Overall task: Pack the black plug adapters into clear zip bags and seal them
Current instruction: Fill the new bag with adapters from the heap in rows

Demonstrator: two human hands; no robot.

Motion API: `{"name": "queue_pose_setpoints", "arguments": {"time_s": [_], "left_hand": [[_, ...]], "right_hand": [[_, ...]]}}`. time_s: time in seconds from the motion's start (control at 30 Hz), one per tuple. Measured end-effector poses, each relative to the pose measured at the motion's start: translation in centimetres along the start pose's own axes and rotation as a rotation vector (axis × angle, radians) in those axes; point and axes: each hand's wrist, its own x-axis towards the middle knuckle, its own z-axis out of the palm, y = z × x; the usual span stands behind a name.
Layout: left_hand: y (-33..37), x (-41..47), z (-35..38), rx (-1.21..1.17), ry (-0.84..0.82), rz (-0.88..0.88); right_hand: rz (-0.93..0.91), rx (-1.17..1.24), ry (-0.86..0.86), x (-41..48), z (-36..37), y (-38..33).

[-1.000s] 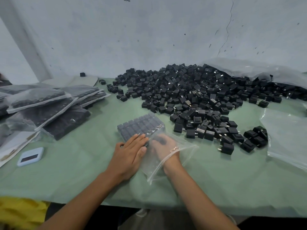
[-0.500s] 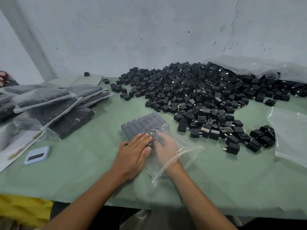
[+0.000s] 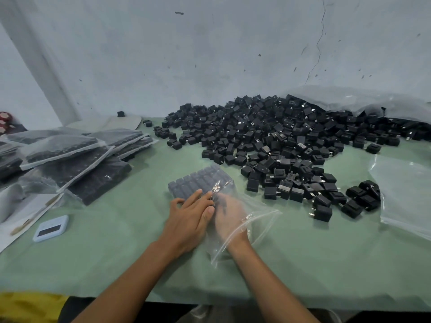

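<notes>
A clear zip bag (image 3: 254,220) lies open on the green table in front of me, its far end filled with neat rows of black plug adapters (image 3: 198,183). My right hand (image 3: 227,215) is inside the bag up to the wrist, fingers against the nearest adapters. My left hand (image 3: 190,216) lies flat on top of the bag from outside, fingers spread, pressing beside the rows. A big loose heap of black adapters (image 3: 279,138) spreads behind and to the right.
Filled, sealed bags (image 3: 77,159) are stacked at the left. A small light-blue device (image 3: 50,228) and a paper sheet lie near the left edge. Empty clear bags (image 3: 405,194) lie at the right; a large plastic sack (image 3: 363,101) sits behind the heap.
Both hands have pushed slightly forward toward the packed rows, the right hand going deeper into the bag. The view has also shifted a little.
</notes>
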Motion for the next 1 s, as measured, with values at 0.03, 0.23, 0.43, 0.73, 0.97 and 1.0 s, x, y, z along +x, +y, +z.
{"name": "queue_pose_setpoints", "arguments": {"time_s": [0.03, 0.23, 0.43, 0.73, 0.97, 1.0], "left_hand": [[0.1, 0.4, 0.1, -0.008, -0.002, 0.015], [0.3, 0.6, 0.7, -0.031, 0.020, -0.012], [0.5, 0.5, 0.7, 0.014, 0.036, -0.016], [0.8, 0.4, 0.8, -0.028, 0.077, -0.010], [0.9, 0.3, 0.7, -0.012, 0.073, -0.014], [0.9, 0.2, 0.7, -0.008, 0.075, -0.014]], "right_hand": [[0.017, 0.026, -0.006, 0.0, 0.0, -0.1], [0.122, 0.088, -0.009, 0.0, -0.2, -0.3], [0.046, 0.174, -0.182, -1.8, -2.5, -1.0], [-0.036, -0.230, 0.092, -6.1, -15.3, 4.7], [0.067, -0.614, 0.201, -4.2, -18.8, 9.4], [0.061, -0.628, 0.190, -4.1, -18.7, 9.9]]}}
